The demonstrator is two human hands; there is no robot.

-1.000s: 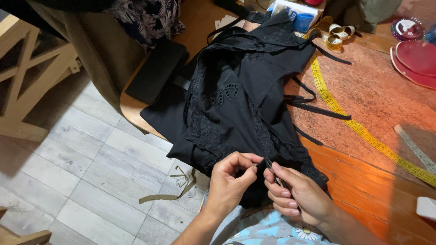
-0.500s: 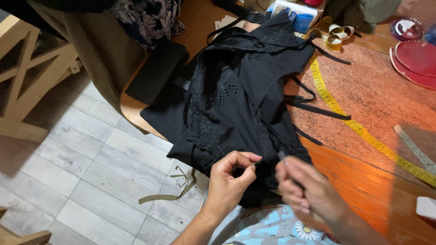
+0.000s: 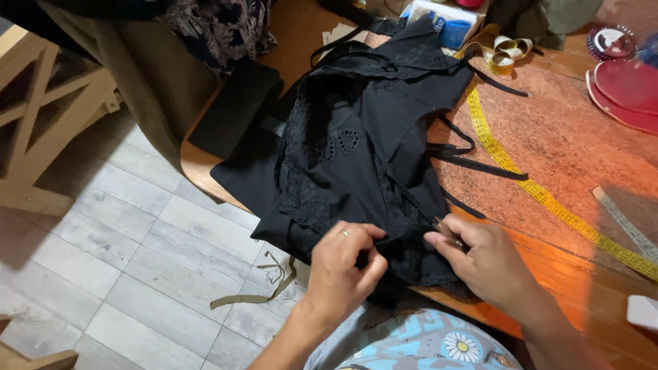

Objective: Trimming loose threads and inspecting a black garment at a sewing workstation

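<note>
Head view: both hands at near hem of black garment (image 3: 370, 157).
Left hand (image 3: 340, 268) pinches hem fabric; right hand (image 3: 483, 264) pinches a small thin tool on the worktop (image 3: 582, 144).

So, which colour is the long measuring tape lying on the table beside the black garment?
The measuring tape is yellow with dark marks; the head view, the only one, shows it clearly.

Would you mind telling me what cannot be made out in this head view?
- Small tool in the right hand: mostly hidden by its fingers.
- Hem of the black garment: hidden under the left hand.
- Yellow tape measure: cut off by the right edge.
- Red plate: cut off by the right edge.
</note>
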